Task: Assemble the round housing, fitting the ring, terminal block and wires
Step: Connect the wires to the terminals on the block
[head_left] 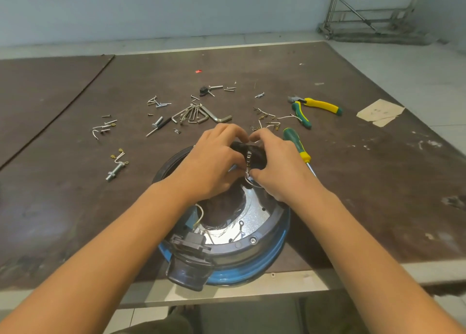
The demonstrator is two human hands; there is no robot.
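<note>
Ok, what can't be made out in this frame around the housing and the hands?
Head view only.
- Black part: mostly covered by the left hand and right hand; its shape is unclear.
- Housing: far rim hidden behind both hands.
- White wires: where they end is hidden under the hands.
- Screwdriver: tip hidden behind the right wrist.
- Loose screws: too small to tell types.

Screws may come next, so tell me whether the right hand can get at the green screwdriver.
Probably yes: the screwdriver lies uncovered just beside the right hand, nothing between them. That hand holds the black terminal block, so it must let go first.
</note>
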